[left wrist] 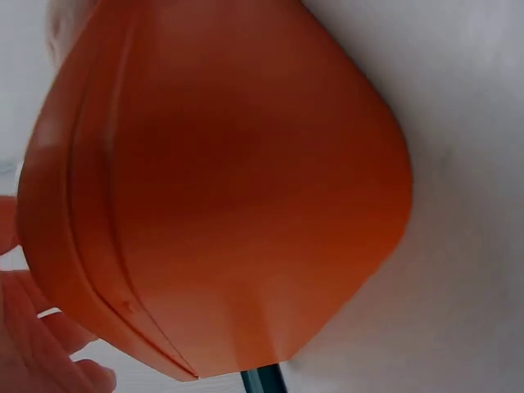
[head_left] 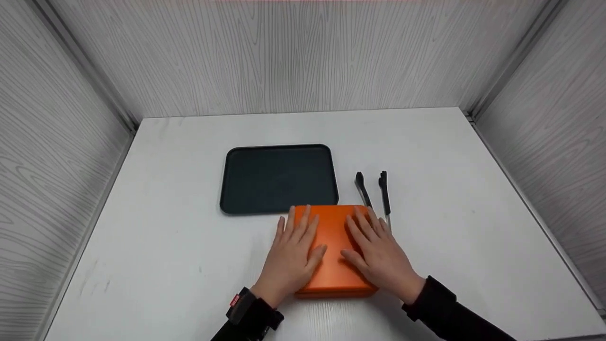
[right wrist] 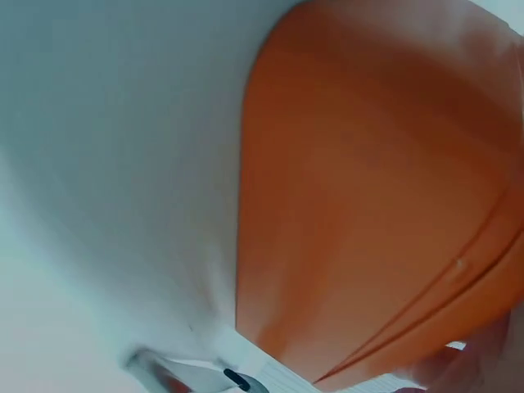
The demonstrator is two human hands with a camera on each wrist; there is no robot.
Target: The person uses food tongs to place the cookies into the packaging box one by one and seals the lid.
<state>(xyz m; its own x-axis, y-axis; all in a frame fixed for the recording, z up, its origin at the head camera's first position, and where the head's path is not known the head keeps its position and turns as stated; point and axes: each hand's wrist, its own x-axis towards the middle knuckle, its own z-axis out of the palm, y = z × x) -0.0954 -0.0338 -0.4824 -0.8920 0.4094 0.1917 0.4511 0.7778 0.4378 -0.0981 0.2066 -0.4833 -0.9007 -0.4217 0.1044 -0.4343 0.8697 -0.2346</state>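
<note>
Looking down from the head view: left hand lying flat on the left half of the orange box, fingers straight and spread, clasping nothing. Right hand flat on the right half, fingers likewise extended, pressing down on the lid. Orange box sitting on the white table, closed, in the near middle. Just beyond the orange box, nearly touching its far edge, a dark tray. Off the far right corner of the orange box, black tongs lying on the table, arms apart, handle end hidden under the right fingers. Dark sleeves at both wrists, a black strap with a red tag on the left one.

Switching to the left wrist view: orange box filling the frame, lid seam running along its left side. Fingertips showing at the lower left, beside the box edge, loose and not curled round anything. A sliver of the dark tray peeking out below the orange box.

Over to the right wrist view: orange box on the right, white table on the left. Tongs blurred, low, just beside the box corner. Fingers barely visible at the lower right edge; cannot tell their pose from here.
</note>
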